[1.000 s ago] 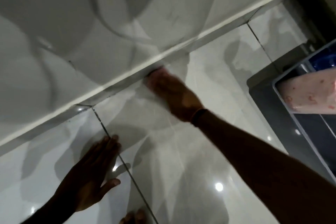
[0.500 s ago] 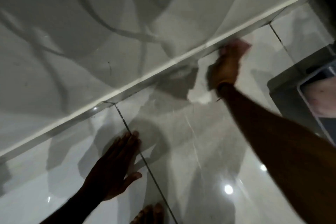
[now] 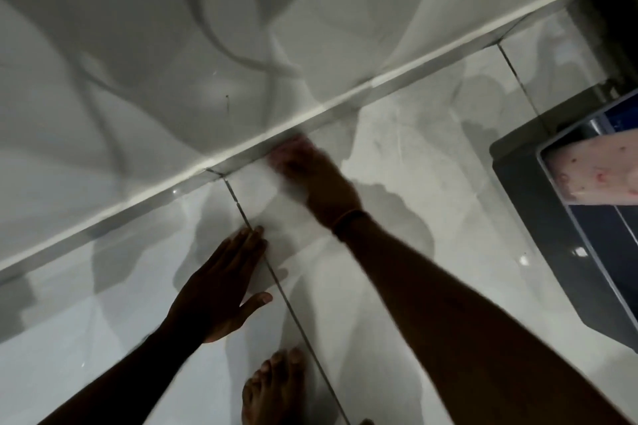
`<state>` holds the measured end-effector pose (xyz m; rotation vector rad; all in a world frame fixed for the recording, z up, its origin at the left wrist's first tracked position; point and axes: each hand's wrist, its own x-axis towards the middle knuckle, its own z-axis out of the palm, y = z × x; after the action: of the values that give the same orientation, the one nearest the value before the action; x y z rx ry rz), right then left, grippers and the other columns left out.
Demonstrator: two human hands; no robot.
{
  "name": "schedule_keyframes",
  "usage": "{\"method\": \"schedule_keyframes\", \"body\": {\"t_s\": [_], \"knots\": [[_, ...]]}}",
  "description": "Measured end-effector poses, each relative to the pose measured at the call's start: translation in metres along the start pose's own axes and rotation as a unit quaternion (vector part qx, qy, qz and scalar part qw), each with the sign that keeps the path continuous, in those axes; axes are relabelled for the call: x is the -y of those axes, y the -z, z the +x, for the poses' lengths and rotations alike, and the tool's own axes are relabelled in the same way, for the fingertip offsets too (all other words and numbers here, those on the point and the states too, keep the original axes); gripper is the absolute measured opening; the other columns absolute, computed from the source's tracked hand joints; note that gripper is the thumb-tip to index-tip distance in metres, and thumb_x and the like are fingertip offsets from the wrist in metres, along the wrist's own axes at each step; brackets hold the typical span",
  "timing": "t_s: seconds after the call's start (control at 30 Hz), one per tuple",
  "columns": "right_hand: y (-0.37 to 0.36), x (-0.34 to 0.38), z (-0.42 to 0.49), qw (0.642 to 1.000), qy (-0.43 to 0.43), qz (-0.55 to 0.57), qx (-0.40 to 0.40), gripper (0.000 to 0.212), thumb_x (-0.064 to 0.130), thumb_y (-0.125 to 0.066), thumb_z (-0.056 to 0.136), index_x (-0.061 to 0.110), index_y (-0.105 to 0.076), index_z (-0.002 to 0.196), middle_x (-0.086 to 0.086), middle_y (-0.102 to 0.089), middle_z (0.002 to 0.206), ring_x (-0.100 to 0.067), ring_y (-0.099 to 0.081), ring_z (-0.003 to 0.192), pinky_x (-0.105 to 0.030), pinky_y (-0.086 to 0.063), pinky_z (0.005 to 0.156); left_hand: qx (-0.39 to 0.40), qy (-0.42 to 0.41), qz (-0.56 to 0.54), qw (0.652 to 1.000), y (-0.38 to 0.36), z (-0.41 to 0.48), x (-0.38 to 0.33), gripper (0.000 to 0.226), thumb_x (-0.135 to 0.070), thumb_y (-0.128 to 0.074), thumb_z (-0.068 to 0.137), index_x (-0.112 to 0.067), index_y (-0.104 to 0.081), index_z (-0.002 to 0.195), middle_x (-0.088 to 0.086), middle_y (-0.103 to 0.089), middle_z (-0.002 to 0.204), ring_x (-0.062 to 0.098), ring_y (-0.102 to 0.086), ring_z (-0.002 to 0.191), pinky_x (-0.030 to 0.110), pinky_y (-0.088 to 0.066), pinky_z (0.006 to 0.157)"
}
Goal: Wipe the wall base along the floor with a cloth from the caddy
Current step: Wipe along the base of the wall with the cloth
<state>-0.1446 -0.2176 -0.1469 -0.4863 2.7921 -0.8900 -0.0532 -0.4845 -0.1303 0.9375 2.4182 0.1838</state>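
The wall base (image 3: 103, 229) is a grey strip under a white edge, running diagonally from lower left to upper right where the wall meets the floor. My right hand (image 3: 310, 176) presses a pale cloth (image 3: 272, 191) against the base just right of a floor tile joint; both are blurred by motion. My left hand (image 3: 224, 283) lies flat on the glossy floor, fingers together, holding nothing. The grey caddy (image 3: 518, 190) stands on the floor at the right edge with a pink spotted cloth (image 3: 593, 172) in it.
A bare foot (image 3: 276, 390) rests on the tiles near the bottom centre. A dark door frame (image 3: 607, 28) stands at the top right where the wall base ends. Shadows of arms fall over the white wall and the glossy floor.
My right hand swept the cloth to the right along the base, then back left to near the tile joint. My left hand stayed flat on the floor.
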Motion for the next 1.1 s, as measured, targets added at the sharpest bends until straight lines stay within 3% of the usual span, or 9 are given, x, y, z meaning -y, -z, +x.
{"method": "schedule_keyframes", "body": {"t_s": [0.07,0.17,0.27,0.4,0.57,0.67,0.77,0.9,1.1], "knots": [[0.028,-0.049,-0.015,0.990,-0.118,0.027,-0.071,0.059,0.000,-0.037,0.090,0.020,-0.057,0.142,-0.006,-0.048,0.155,-0.028,-0.034,0.150,-0.025,-0.009,0.130,-0.008,-0.007,0.001,1.000,0.000,0.000,0.000,0.089,-0.071,-0.027,0.105,-0.009,-0.020,0.167,0.013,-0.018,0.177,0.032,-0.016,0.163,0.042,-0.014,0.129],[0.030,-0.049,-0.024,0.976,-0.201,-0.007,-0.087,0.071,-0.005,-0.045,0.080,0.021,-0.052,0.146,-0.008,-0.041,0.160,-0.033,-0.029,0.152,-0.039,-0.019,0.128,-0.024,-0.007,0.004,1.000,-0.006,0.001,0.001,0.088,-0.070,-0.030,0.104,-0.008,-0.021,0.167,0.014,-0.019,0.177,0.032,-0.017,0.164,0.044,-0.016,0.130],[-0.004,-0.017,-0.013,0.989,-0.110,-0.067,-0.071,0.068,0.004,-0.059,0.080,0.016,-0.050,0.147,-0.013,-0.046,0.156,-0.038,-0.032,0.150,-0.048,-0.027,0.126,-0.027,-0.013,0.003,1.000,-0.011,0.002,-0.002,0.090,-0.068,-0.037,0.103,-0.007,-0.024,0.167,0.015,-0.018,0.177,0.034,-0.017,0.164,0.052,-0.024,0.128],[-0.017,0.004,-0.018,0.987,0.049,-0.134,0.069,0.079,0.007,-0.054,0.083,0.029,-0.031,0.155,0.002,-0.030,0.165,-0.026,-0.019,0.157,-0.050,-0.020,0.127,-0.026,-0.009,0.010,1.000,-0.013,0.003,-0.001,0.090,-0.068,-0.034,0.103,-0.006,-0.022,0.167,0.016,-0.016,0.178,0.036,-0.017,0.164,0.052,-0.020,0.129],[0.028,-0.075,-0.025,0.976,0.006,-0.215,0.028,0.071,0.019,-0.046,0.099,0.043,-0.013,0.157,0.012,-0.014,0.169,-0.020,-0.005,0.159,-0.050,-0.017,0.126,-0.043,-0.020,0.020,0.999,-0.018,0.010,0.000,0.087,-0.066,-0.034,0.104,-0.003,-0.030,0.164,0.017,-0.020,0.177,0.038,-0.020,0.163,0.055,-0.025,0.126],[0.069,-0.130,-0.039,0.973,-0.067,-0.220,0.029,0.070,0.024,-0.042,0.096,0.037,-0.015,0.159,0.003,-0.015,0.170,-0.021,-0.004,0.159,-0.052,-0.019,0.125,-0.066,-0.024,0.011,0.997,-0.024,0.011,0.000,0.087,-0.064,-0.038,0.103,-0.003,-0.031,0.164,0.017,-0.020,0.177,0.037,-0.021,0.163,0.054,-0.025,0.126],[0.105,-0.179,-0.052,0.963,-0.210,-0.166,-0.016,0.059,0.026,-0.037,0.101,0.029,-0.023,0.158,-0.003,-0.020,0.169,-0.027,-0.015,0.158,-0.056,-0.018,0.126,-0.096,-0.027,-0.004,0.995,-0.030,0.010,0.002,0.087,-0.062,-0.042,0.102,-0.003,-0.030,0.164,0.016,-0.019,0.177,0.037,-0.020,0.163,0.054,-0.023,0.128],[0.145,-0.239,-0.042,0.906,-0.399,-0.112,-0.089,0.057,0.039,-0.020,0.104,0.029,-0.010,0.160,-0.004,-0.003,0.171,-0.031,-0.002,0.158,-0.060,-0.007,0.125,-0.119,-0.053,0.026,0.991,-0.038,0.012,0.005,0.086,-0.060,-0.040,0.104,0.006,-0.035,0.159,0.023,-0.026,0.173,0.042,-0.024,0.161,0.060,-0.026,0.125],[0.159,-0.240,-0.012,0.857,-0.494,-0.078,-0.126,0.062,0.028,-0.033,0.104,0.019,-0.010,0.161,-0.011,-0.004,0.170,-0.038,-0.006,0.157,-0.058,-0.013,0.126,-0.120,-0.054,0.021,0.991,-0.036,0.014,0.006,0.084,-0.060,-0.037,0.106,0.005,-0.037,0.158,0.024,-0.029,0.172,0.042,-0.027,0.159,0.057,-0.024,0.127]]}}
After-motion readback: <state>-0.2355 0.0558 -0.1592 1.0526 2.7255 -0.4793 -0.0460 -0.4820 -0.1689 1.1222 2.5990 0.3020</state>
